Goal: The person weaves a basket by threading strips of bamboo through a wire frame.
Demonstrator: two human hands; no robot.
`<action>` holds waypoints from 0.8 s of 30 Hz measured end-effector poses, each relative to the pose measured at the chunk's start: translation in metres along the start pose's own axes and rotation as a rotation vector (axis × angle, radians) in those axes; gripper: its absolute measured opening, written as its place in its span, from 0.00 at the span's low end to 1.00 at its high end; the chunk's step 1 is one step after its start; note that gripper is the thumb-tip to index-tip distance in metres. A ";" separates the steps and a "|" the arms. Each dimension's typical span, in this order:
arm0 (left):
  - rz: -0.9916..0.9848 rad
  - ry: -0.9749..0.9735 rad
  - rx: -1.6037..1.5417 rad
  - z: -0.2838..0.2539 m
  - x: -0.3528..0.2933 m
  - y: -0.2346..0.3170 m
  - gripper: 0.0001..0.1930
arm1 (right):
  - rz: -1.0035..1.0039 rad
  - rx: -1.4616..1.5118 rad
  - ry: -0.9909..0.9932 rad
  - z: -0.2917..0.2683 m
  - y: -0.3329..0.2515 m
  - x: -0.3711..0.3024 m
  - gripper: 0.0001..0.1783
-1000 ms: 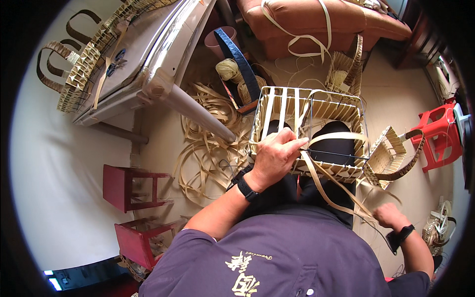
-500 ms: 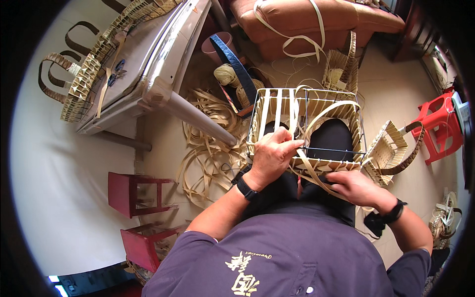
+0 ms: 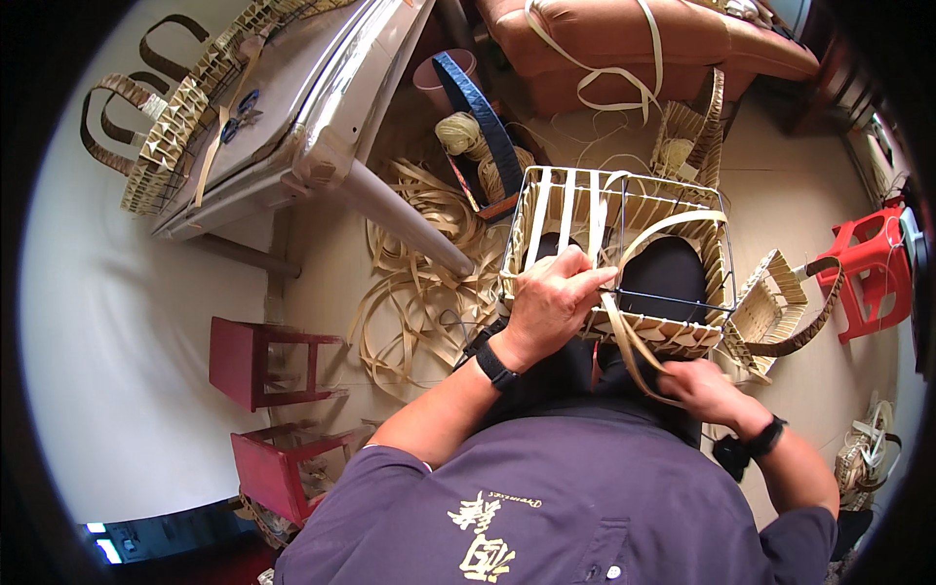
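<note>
A rectangular basket (image 3: 726,263) of dark wire frame and cream woven strips rests on my lap, partly covered with pale bands across its left part. At its near edge my left hand (image 3: 554,300) is closed, thumb and index finger pinching a pale flat strip (image 3: 627,341) against the frame. The strip loops down from there toward my right hand (image 3: 704,392), which is curled shut around its lower part, just below the basket's near right side. Another loose length (image 3: 673,219) arches over the basket's right half. My left fingers hide part of the rim.
Loose strips (image 3: 419,292) lie heaped on the floor at left, beside a blue-handled basket (image 3: 473,102) holding balls of strip. A small handled basket (image 3: 770,302) sits at right, near a red plastic stool (image 3: 868,273). A table (image 3: 322,146) with scissors (image 3: 239,117) stands at upper left.
My right hand has drawn lower toward me, pulling the strip's loop down. My left hand keeps its grip at the rim. The whole view has shifted slightly.
</note>
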State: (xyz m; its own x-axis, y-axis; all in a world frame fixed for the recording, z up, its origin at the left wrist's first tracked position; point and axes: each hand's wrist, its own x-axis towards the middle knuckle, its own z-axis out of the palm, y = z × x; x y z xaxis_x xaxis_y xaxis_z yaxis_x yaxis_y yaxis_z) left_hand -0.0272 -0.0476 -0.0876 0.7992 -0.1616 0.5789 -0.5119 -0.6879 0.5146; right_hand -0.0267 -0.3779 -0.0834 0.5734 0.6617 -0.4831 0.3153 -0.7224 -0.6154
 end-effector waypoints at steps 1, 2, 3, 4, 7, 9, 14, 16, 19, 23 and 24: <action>-0.011 0.003 -0.003 0.000 0.001 0.002 0.20 | 0.107 0.054 0.098 0.002 0.020 -0.024 0.09; -0.006 0.009 -0.018 0.000 0.003 0.006 0.21 | 0.151 0.048 0.166 0.011 0.068 -0.048 0.08; -0.006 0.018 -0.024 -0.001 0.004 0.007 0.22 | 0.166 -0.034 0.171 0.010 0.096 -0.073 0.08; 0.010 0.017 -0.034 0.000 0.006 0.009 0.22 | 0.180 -0.118 0.143 0.022 0.155 -0.110 0.07; 0.003 0.018 -0.042 0.002 0.006 0.009 0.22 | 0.568 -0.454 -0.172 0.040 0.252 -0.231 0.07; -0.016 -0.003 -0.022 0.001 0.005 0.009 0.20 | 0.535 -0.449 -0.174 0.047 0.256 -0.235 0.08; 0.001 -0.028 -0.031 0.008 0.007 0.010 0.13 | 0.429 -0.409 -0.155 0.005 0.257 -0.218 0.10; -0.002 -0.037 0.001 0.004 0.006 0.009 0.13 | 0.374 -0.393 -0.146 -0.040 0.186 -0.136 0.11; -0.004 -0.022 -0.003 0.006 0.006 0.009 0.14 | 0.242 -0.326 -0.100 -0.049 0.121 -0.089 0.11; -0.013 -0.023 0.002 0.003 0.003 0.005 0.14 | -0.094 0.084 -0.005 -0.050 -0.029 -0.001 0.18; -0.008 -0.027 -0.013 0.003 0.004 0.004 0.14 | -0.119 0.060 -0.103 -0.046 -0.037 0.018 0.21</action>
State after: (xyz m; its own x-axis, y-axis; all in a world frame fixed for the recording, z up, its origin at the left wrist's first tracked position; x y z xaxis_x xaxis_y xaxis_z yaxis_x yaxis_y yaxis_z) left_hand -0.0248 -0.0534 -0.0853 0.8112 -0.1755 0.5579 -0.5096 -0.6802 0.5270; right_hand 0.0069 -0.3487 -0.0404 0.4529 0.7614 -0.4638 0.3293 -0.6263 -0.7066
